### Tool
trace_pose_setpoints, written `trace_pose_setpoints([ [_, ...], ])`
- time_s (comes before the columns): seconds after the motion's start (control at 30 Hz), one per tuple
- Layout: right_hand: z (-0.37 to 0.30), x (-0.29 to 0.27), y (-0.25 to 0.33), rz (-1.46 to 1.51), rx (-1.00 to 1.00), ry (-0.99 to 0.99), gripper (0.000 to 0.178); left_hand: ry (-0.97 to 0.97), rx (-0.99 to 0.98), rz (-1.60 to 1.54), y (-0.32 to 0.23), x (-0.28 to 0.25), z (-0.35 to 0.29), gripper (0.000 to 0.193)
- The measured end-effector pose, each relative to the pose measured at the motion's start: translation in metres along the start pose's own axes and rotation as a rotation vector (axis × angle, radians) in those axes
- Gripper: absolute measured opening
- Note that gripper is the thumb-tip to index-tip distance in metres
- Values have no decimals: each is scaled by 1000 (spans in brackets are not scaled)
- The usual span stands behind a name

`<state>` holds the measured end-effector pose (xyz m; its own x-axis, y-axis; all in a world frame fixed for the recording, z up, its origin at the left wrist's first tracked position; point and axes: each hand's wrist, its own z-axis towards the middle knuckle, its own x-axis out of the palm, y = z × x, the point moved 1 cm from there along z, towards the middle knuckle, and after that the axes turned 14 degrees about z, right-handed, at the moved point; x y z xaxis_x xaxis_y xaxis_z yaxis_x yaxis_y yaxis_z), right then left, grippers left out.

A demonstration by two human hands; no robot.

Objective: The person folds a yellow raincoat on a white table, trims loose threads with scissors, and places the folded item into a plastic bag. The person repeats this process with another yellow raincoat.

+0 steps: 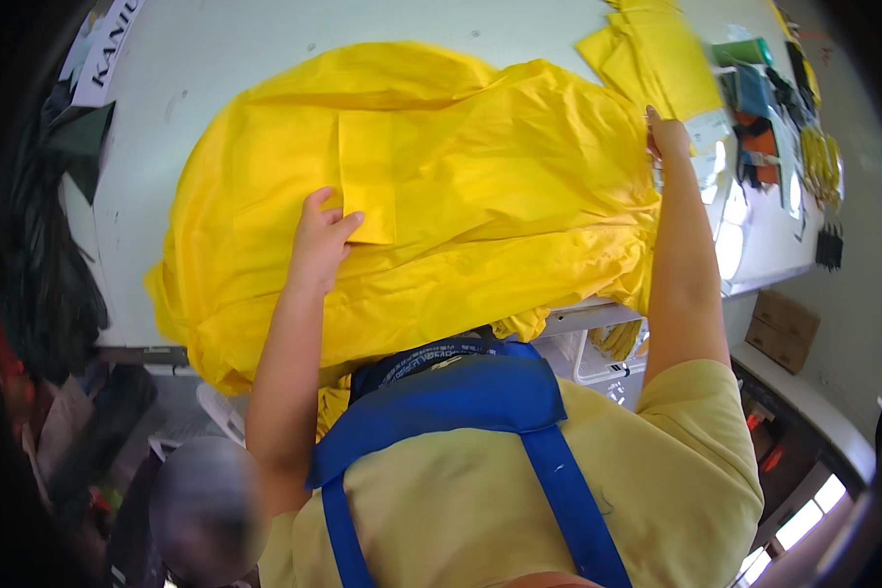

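Note:
A large piece of yellow fabric (480, 157), creased and gathered along its right end and near edge, spreads in front of me on the pale table (235, 49). On it lies a rectangular yellow patch (370, 167), its lower left edge beside my left hand (325, 240). That hand has its index finger and thumb apart, with the thumb touching the patch near its bottom corner. My right arm stretches to the far right, where my right hand (667, 139) is at the fabric's right edge, beside a stack of folded yellow pieces (661, 59). Its fingers are partly hidden.
At the right, a green roll (745, 51) lies near assorted tools and cloth pieces. Dark sheets (54, 245) hang over the table's left end. A white box (103, 49) stands far left; a cardboard box (782, 331) sits right. Another person's blurred head (206, 510) shows lower left.

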<state>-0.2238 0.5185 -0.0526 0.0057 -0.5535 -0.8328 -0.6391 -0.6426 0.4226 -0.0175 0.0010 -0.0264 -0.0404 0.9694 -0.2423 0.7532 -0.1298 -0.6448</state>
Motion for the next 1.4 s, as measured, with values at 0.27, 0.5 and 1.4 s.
trace_pose_setpoints([
  [0.27,60,8,-52,-308,-343,-164,47,253,431,541,-67,-5,1,31],
  [0.5,-185,47,65,817,-729,215,23,482,402,569,-73,3,21,28],
  [1.4,-336,152,56,551,-608,576,11,-191,444,1097,19,40,7,18],
])
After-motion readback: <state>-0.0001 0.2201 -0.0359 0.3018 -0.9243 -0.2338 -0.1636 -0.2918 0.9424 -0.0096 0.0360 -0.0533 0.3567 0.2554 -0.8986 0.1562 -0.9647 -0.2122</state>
